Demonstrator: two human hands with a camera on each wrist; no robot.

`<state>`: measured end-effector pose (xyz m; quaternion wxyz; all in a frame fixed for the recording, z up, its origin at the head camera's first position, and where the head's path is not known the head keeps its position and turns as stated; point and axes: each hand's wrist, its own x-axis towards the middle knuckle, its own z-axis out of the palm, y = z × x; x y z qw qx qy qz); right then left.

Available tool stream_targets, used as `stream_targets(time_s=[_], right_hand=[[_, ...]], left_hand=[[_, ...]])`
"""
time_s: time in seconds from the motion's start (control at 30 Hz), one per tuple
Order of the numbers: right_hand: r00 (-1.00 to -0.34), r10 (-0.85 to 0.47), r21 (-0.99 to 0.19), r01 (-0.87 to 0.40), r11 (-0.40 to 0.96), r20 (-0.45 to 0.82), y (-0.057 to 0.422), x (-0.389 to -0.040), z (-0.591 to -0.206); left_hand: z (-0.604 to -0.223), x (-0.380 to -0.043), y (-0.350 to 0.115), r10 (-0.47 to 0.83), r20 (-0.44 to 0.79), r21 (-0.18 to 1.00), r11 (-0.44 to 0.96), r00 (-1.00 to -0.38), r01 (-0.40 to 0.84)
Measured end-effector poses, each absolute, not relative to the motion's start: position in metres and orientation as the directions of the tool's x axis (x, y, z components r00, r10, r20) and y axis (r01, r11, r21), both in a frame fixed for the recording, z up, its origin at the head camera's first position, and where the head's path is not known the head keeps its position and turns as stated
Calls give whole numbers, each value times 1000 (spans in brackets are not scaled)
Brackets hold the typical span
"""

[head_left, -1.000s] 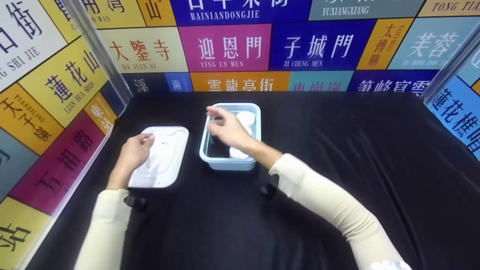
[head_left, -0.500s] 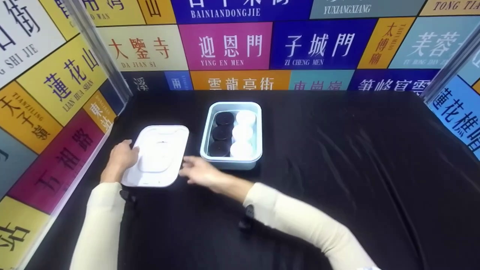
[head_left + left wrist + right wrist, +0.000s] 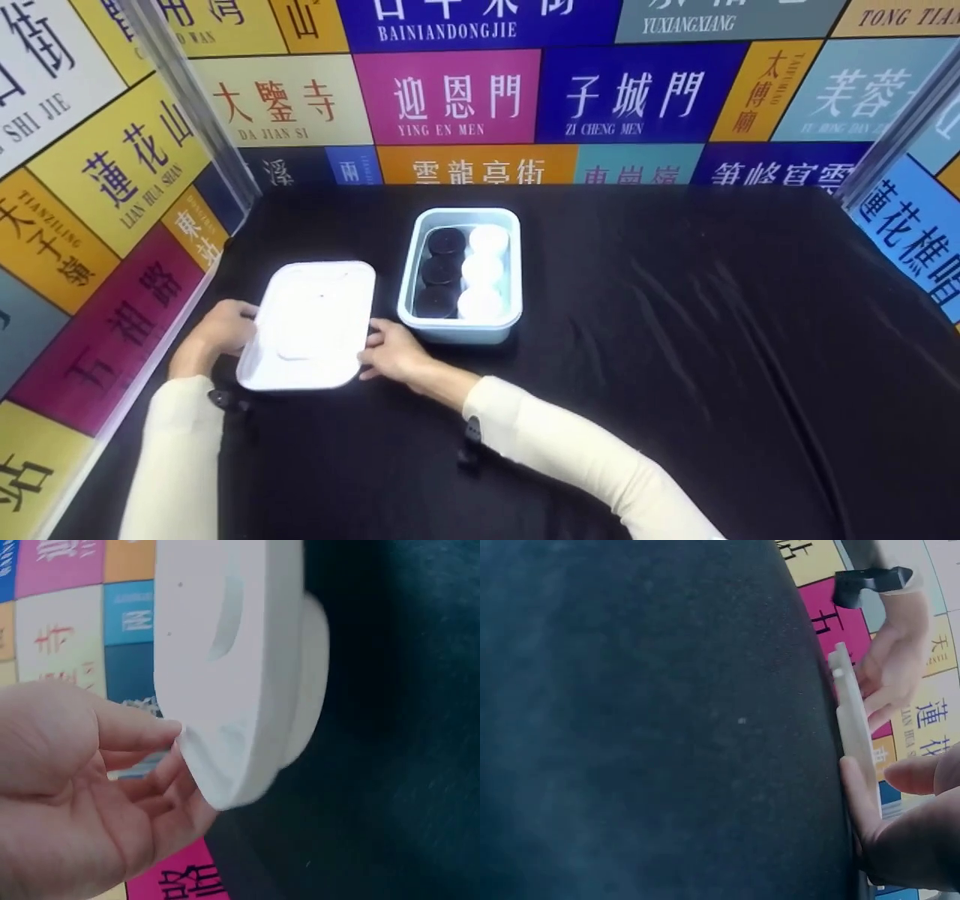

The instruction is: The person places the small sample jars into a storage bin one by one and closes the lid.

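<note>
A white rectangular lid with rounded corners [image 3: 322,322] lies between my hands in the head view, left of a pale blue box [image 3: 461,328]. My left hand [image 3: 221,330] pinches the lid's left edge; in the left wrist view the thumb is on one face and the fingers are behind. My right hand [image 3: 401,356] holds the right edge, with fingertips on the rim. The right wrist view shows the lid [image 3: 857,724] edge-on, close over the black cloth. Inside the uncovered box sit black round pieces [image 3: 442,270] in a left column and white round pieces [image 3: 481,270] in a right column.
Black cloth [image 3: 637,375] with some wrinkles covers the table. Behind and at the left stand panels [image 3: 457,97] with colourful place-name signs. A clear upright post [image 3: 214,112] stands at the back left corner.
My right hand has come from over the box down to the lid's right edge. My left hand has shifted down and left to its left edge. The lid has moved slightly nearer.
</note>
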<state>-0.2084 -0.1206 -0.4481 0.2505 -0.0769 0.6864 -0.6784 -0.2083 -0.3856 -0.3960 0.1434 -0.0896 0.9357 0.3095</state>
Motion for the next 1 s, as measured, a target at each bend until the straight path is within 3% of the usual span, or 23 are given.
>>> stream_targets(time_s=[0.17,0.4,0.67,1.0], right_hand=[[-892,-404,-977,212,20,-202,-114,-198,-445],[-934,-356,-997,7,73,-32,-106,-186,-427],[-926,-369,-996,54,65,-74,-98,-175,-411],[-923,-373,-983,-143,113,92,-66,-187,-360]], left_hand=[[-391,-205,-394,-6,-324,644,731,-946,-225],[-380,-198,-402,36,-262,760,623,-964,-184],[-361,-192,-399,73,-211,764,635,-975,-118],[-323,-189,-374,44,-48,800,599,-998,-12]])
